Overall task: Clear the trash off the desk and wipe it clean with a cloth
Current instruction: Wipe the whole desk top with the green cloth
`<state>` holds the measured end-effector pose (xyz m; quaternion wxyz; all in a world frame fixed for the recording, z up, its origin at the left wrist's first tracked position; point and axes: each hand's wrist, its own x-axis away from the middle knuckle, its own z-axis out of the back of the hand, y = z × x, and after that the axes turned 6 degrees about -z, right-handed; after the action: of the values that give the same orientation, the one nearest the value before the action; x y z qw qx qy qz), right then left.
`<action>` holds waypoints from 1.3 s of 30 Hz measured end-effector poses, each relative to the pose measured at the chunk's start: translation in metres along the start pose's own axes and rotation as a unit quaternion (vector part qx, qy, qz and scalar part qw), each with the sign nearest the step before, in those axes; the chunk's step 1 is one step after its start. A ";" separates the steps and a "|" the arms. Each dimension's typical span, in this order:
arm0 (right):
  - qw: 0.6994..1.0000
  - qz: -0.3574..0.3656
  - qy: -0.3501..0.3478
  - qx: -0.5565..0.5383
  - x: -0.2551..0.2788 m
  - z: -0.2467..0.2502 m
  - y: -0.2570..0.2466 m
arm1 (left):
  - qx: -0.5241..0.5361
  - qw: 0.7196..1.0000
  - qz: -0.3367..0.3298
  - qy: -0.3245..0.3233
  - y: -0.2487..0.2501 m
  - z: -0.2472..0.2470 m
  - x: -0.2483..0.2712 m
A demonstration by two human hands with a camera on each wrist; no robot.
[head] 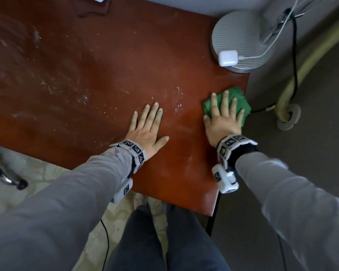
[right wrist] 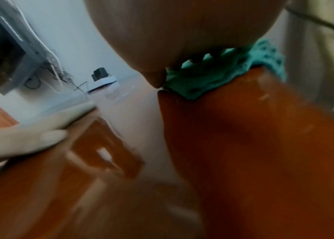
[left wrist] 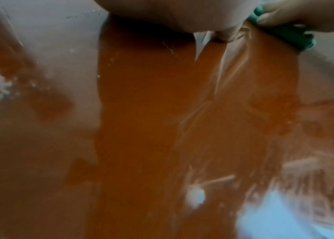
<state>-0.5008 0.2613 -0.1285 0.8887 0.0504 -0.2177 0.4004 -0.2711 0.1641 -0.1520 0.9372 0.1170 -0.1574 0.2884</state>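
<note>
A green cloth (head: 239, 101) lies bunched at the right edge of the red-brown desk (head: 98, 79). My right hand (head: 222, 114) presses flat on the cloth with its fingers spread and straight. In the right wrist view the cloth (right wrist: 219, 76) bulges out from under the palm at the desk's edge. My left hand (head: 148, 126) rests flat on the bare desk to the left of the cloth, fingers straight. White smears and small wet specks (head: 176, 100) mark the desk between and beyond the hands. The left wrist view shows the streaked desk surface (left wrist: 151, 113).
A round grey lamp base (head: 241, 36) stands on the desk's far right corner with a white charger (head: 227, 58) and cable on it. A black cord and a beige hose (head: 294, 75) hang beside the desk's right edge. My legs are below the near edge.
</note>
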 end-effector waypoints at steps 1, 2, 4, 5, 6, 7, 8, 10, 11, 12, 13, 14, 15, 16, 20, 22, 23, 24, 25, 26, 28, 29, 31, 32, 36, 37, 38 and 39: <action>1.000 0.017 -0.004 0.016 0.009 -0.004 -0.013 | 0.000 1.000 0.001 0.002 0.000 -0.001 0.000; 0.998 0.051 -0.012 0.036 0.020 -0.010 -0.025 | 0.002 1.000 0.003 0.006 0.000 -0.001 0.000; 0.986 0.145 -0.032 0.073 0.045 -0.019 -0.043 | 0.000 1.000 0.004 0.019 0.002 0.000 0.001; 0.978 0.187 -0.040 0.086 0.054 -0.022 -0.046 | -0.002 1.000 0.007 0.019 0.003 0.001 0.001; 0.970 0.216 -0.047 0.096 0.056 -0.022 -0.043 | -0.001 1.000 0.012 0.016 0.005 0.003 0.002; 0.966 0.230 -0.052 0.106 0.052 -0.020 -0.037 | 0.007 1.000 0.020 0.013 0.008 0.005 0.004; 0.967 0.223 -0.053 0.112 0.044 -0.016 -0.029 | 0.019 0.999 0.028 0.015 0.012 0.007 0.009; 0.983 0.155 -0.043 0.088 0.025 -0.007 -0.010 | 0.041 0.998 0.033 0.026 0.021 0.008 0.025; 0.992 0.106 -0.039 0.064 0.018 -0.002 -0.004 | 0.046 0.998 0.032 0.028 0.024 0.006 0.037; 0.996 0.064 -0.040 0.044 0.014 0.002 -0.002 | 0.049 0.998 0.033 0.026 0.026 0.002 0.051; 0.998 0.034 -0.040 0.028 0.015 0.003 -0.005 | 0.050 0.998 0.038 0.021 0.025 -0.003 0.064; 0.999 0.017 -0.040 0.016 0.017 0.002 -0.013 | 0.052 0.998 0.044 0.015 0.023 -0.009 0.075; 0.999 0.008 -0.036 0.011 0.023 -0.002 -0.023 | 0.052 0.997 0.048 0.009 0.019 -0.014 0.084; 0.999 0.012 -0.032 0.014 0.030 -0.006 -0.036 | 0.047 0.998 0.046 0.007 0.016 -0.020 0.091; 0.985 0.145 -0.047 0.078 0.077 -0.034 -0.077 | 0.023 0.999 0.023 -0.001 0.008 -0.030 0.097; 0.969 0.215 -0.061 0.108 0.092 -0.042 -0.080 | 0.019 0.999 0.026 0.000 0.008 -0.031 0.095; 0.962 0.237 -0.068 0.119 0.092 -0.041 -0.075 | 0.023 0.999 0.028 -0.002 0.008 -0.030 0.094; 0.958 0.248 -0.069 0.128 0.087 -0.038 -0.068 | 0.029 0.999 0.028 -0.004 0.008 -0.030 0.095; 0.958 0.245 -0.067 0.131 0.079 -0.035 -0.060 | 0.033 0.999 0.026 -0.005 0.008 -0.031 0.095; 0.965 0.221 -0.064 0.126 0.068 -0.030 -0.051 | 0.036 0.999 0.024 -0.006 0.007 -0.031 0.095; 0.987 0.129 -0.053 0.080 0.051 -0.019 -0.035 | 0.041 0.999 0.018 0.002 0.006 -0.030 0.095; 0.995 0.083 -0.041 0.048 0.047 -0.016 -0.032 | 0.040 0.999 0.016 0.010 0.006 -0.031 0.096; 1.000 0.014 -0.023 0.002 0.045 -0.017 -0.041 | 0.036 0.999 0.012 0.025 0.005 -0.033 0.097; 1.000 -0.011 -0.018 -0.013 0.048 -0.019 -0.052 | 0.037 0.999 0.009 0.030 0.005 -0.035 0.098; 0.998 0.048 -0.027 0.020 0.075 -0.038 -0.103 | 0.045 0.998 0.000 0.041 0.003 -0.035 0.097; 0.994 0.097 -0.031 0.043 0.083 -0.043 -0.108 | 0.050 0.998 -0.005 0.046 0.002 -0.033 0.099; 0.988 0.140 -0.037 0.063 0.088 -0.046 -0.107 | 0.053 0.997 -0.009 0.054 0.000 -0.033 0.101; 0.981 0.174 -0.043 0.077 0.089 -0.046 -0.101 | 0.053 0.997 -0.006 0.060 -0.002 -0.033 0.104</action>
<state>-0.3590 0.2666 -0.1239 0.7885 0.0976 -0.2297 0.5621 -0.1808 0.2246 -0.1449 0.9392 0.1501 -0.0848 0.2968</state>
